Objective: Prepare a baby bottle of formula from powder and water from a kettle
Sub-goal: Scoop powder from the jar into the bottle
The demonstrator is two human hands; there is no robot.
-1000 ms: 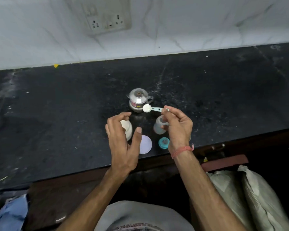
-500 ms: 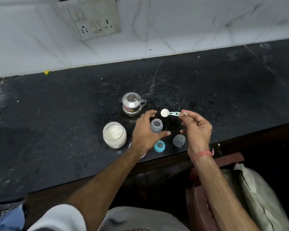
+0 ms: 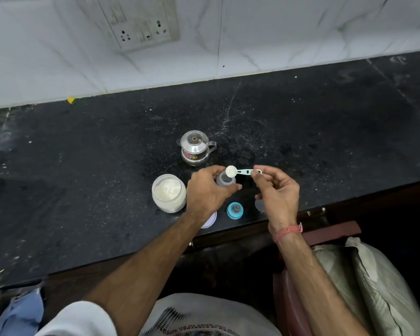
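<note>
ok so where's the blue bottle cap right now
In the head view the blue bottle cap sits near the counter's front edge, just in front of the bottle, between the two wrists and right of the powder jar.

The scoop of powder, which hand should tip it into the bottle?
Right. The right hand already pinches the scoop, its bowl over the bottle; the left hand grips the bottle.
</note>
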